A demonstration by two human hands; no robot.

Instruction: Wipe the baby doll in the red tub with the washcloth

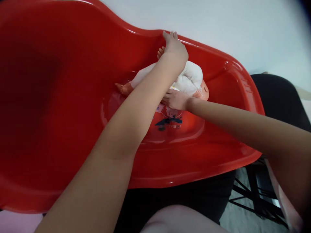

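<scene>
Doll (pixel 190 77) in white clothing is lying mid-tub in the red tub (pixel 60 97). Left hand (pixel 174 48), fingers together, is pressing the tub's far wall at the doll's 12 o'clock. Right hand (pixel 177 100) is resting on the torso at 6 o'clock, its grip unclear. A pale surface (pixel 243 29) is showing beyond, with a black chair (pixel 279 97) at 3 o'clock.

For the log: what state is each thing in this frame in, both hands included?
Red plastic baby tub: holds the doll; water not discernible.
Baby doll in white suit: lying in the tub, head to the right, one foot raised.
Left hand: reached over the doll, fingers at the tub's far wall; grip unclear.
Right hand: on the doll's torso, fingers partly hidden.
Black chair: partly hidden behind the tub.
</scene>
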